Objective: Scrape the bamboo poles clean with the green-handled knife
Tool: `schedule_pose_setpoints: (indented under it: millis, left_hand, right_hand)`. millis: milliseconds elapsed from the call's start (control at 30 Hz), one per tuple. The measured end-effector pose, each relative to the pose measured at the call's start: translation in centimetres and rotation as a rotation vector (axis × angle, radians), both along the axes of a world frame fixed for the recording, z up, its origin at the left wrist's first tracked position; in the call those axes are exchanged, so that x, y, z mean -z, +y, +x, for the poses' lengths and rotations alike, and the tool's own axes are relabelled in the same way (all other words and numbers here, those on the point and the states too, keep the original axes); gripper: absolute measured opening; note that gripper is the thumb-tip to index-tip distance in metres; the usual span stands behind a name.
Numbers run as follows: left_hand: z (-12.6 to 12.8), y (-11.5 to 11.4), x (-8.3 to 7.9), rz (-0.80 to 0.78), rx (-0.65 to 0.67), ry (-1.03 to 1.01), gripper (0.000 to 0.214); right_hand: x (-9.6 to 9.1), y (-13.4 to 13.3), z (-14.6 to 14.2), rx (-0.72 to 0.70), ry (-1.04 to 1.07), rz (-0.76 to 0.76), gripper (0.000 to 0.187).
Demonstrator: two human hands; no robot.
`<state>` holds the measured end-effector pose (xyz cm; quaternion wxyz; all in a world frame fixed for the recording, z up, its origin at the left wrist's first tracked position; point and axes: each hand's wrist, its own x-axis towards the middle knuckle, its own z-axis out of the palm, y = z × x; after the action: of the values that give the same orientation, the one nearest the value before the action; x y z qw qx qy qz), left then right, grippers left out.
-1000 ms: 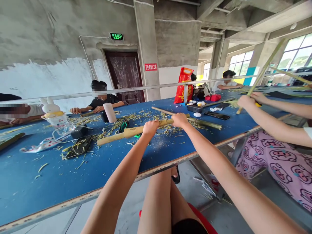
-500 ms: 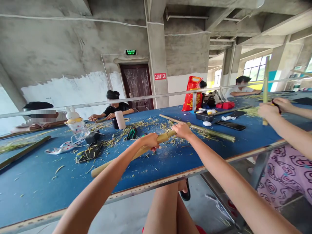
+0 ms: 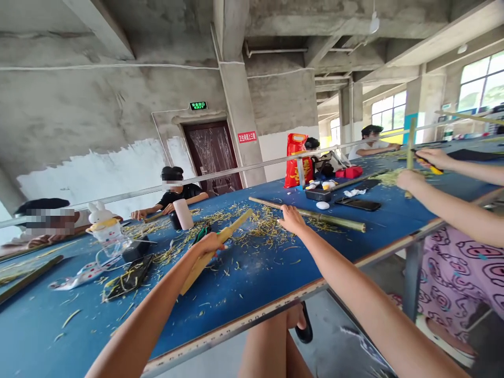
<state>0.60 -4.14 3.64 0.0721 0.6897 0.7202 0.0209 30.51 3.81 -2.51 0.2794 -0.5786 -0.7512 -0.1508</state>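
Note:
My left hand (image 3: 210, 244) is closed around a pale bamboo piece (image 3: 197, 269), narrower toward its upper right end, and holds it tilted over the blue table (image 3: 252, 278). My right hand (image 3: 293, 219) has its thumb and fingers apart. Its fingertips are at a long, thin bamboo pole (image 3: 334, 218) that lies across the table; whether they touch it is hard to see. Bamboo shavings (image 3: 265, 227) are scattered around and between the hands. A dark green item (image 3: 201, 233) lies just behind my left hand.
To the left are a black phone (image 3: 132, 275), a rabbit-shaped bottle (image 3: 105, 227) and a pink cup (image 3: 183, 214). A second phone (image 3: 357, 203) and a red bag (image 3: 297, 161) stand or lie to the right. A co-worker's hands (image 3: 411, 178) hold an upright bamboo piece. A metal rail crosses behind.
My right hand has let go of the pale bamboo piece and moved beside the thin pole, its fingers now apart. My left hand still holds the piece, now turned more steeply. The view has shifted.

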Motion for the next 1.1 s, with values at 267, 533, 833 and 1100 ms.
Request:
schedule_pose_setpoints:
  millis: [267, 533, 833, 1100]
  left_hand:
    - [1.8, -1.2, 0.9, 0.297, 0.109, 0.31, 0.032]
    - [5.3, -2.6, 0.9, 0.394, 0.304, 0.455, 0.02]
    - [3.7, -3.8, -3.1, -0.387, 0.343, -0.277, 0.029]
    - [3.1, -3.0, -2.8, 0.307, 0.316, 0.489, 0.024]
  right_hand:
    - [-1.7, -2.9, -3.2, -0.275, -0.14, 0.208, 0.064]
    - [-2.3, -2.6, -3.1, -0.274, -0.266, -0.038, 0.021]
    - [-3.8, -3.5, -2.1, -0.265, -0.245, 0.24, 0.023]
    - [-3.6, -3.1, -3.5, -0.235, -0.226, -0.083, 0.018]
